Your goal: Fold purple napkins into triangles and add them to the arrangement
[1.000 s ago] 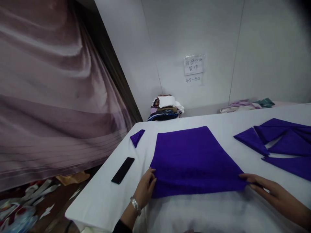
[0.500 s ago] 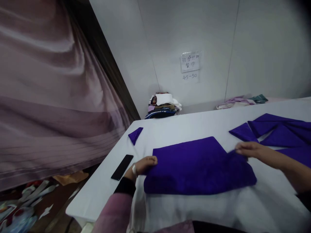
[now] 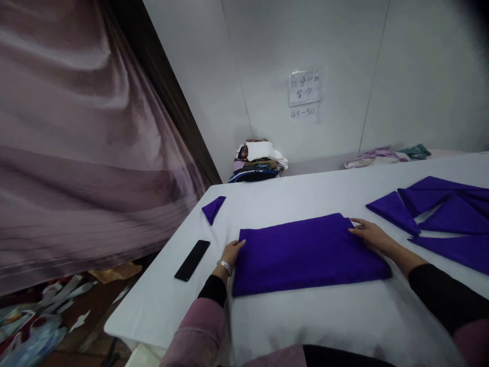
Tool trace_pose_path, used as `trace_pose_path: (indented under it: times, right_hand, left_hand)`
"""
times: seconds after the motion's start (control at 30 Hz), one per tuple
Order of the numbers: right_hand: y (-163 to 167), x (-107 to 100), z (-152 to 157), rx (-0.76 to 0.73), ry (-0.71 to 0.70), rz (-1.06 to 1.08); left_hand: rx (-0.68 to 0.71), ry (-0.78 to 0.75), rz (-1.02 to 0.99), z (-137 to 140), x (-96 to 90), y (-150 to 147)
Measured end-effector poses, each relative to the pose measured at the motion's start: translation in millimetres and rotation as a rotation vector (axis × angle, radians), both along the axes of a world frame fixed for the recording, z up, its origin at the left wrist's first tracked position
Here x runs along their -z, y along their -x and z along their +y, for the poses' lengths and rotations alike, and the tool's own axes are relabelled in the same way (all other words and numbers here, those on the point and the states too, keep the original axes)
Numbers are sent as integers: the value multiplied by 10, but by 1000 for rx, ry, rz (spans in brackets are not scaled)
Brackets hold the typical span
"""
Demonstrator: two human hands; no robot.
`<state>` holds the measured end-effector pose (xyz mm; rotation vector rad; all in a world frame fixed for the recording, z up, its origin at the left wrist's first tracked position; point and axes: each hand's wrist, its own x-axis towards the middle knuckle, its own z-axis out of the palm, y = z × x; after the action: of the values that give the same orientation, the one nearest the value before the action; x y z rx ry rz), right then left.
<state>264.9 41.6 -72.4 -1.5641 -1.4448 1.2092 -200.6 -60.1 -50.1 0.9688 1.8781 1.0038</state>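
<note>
A purple cloth napkin lies folded double on the white table in front of me, its fold along the near edge. My left hand pinches its left edge near the far left corner, thumb on top. At the far right corner, my right hand grips the cloth between thumb and fingers. The top layer looks smooth, and the two layers do not quite line up at that corner. Several purple folded napkins lie to the right of my right hand. A small purple folded piece is beyond my left hand.
A black phone lies on the white table left of my hand. A clothes stack and more cloth sit by the wall behind. Pink curtain hangs at left; plastic bags lie on the floor below.
My right hand has moved left and inward, bringing the napkin's right corner over. The napkin's right side, bunched before, now lies flatter. My left hand stays on the left edge.
</note>
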Motion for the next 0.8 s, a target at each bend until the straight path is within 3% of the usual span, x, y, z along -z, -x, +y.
trace_pose_path:
  times: [0.17,0.37,0.57,0.8]
  right_hand:
    - [2,73,102,24,-130,-109]
    - [-10,124,192,51,-181,-222]
    - [36,114,212,32,-240,-226]
    - [117,126,351,17,-297,-377]
  left_hand:
    - [-3,0,185,61,53,-55]
    - [-19,14,413,54,11,-61]
    - [-9,42,525,-34,-12,-15]
    - [9,89,629,-50,-28,-35]
